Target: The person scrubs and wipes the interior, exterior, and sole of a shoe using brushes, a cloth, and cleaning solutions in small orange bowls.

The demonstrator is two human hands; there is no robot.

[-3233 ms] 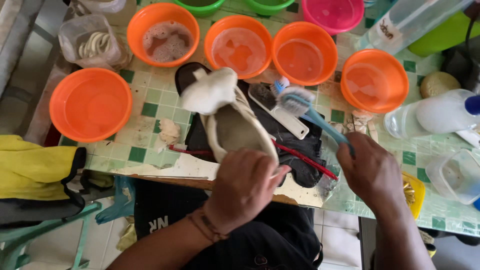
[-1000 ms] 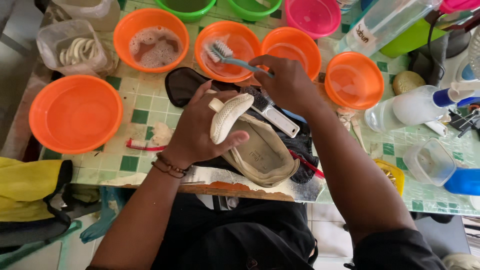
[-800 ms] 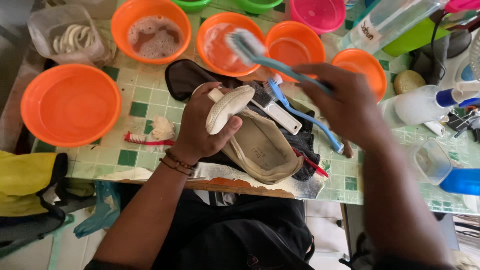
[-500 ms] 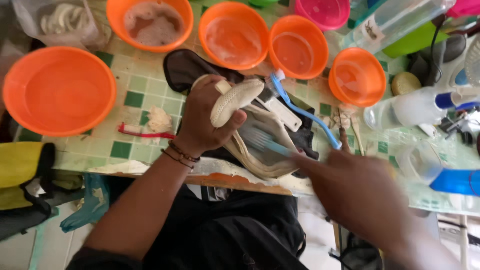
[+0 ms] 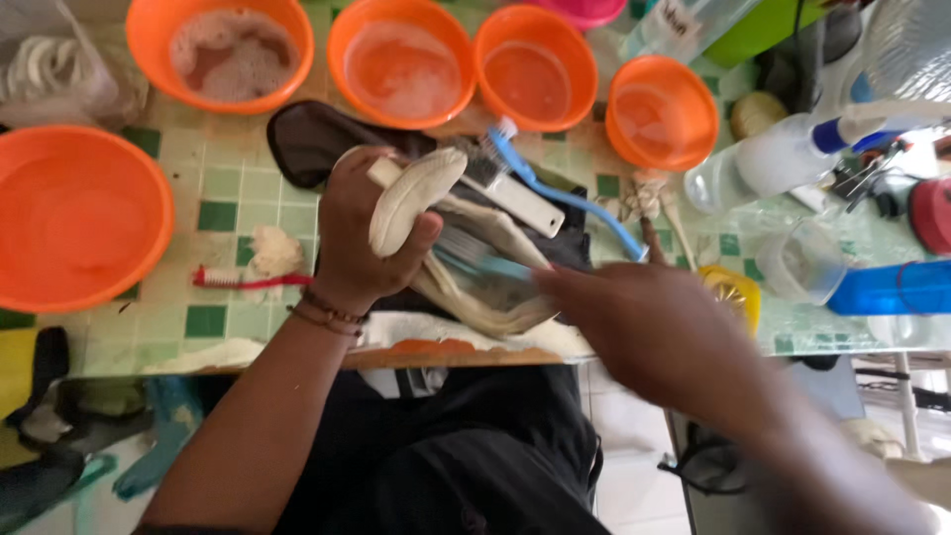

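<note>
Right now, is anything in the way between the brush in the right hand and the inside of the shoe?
Nothing visible. The right hand holds the teal brush with its bristles already at the opening of the beige shoe. The left hand grips the shoe's toe end, clear of the opening. The picture is motion-blurred.

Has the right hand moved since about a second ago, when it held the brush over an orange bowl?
Yes. The right hand has come back from the orange bowl toward the table's near edge, and its brush is now inside the shoe.
</note>
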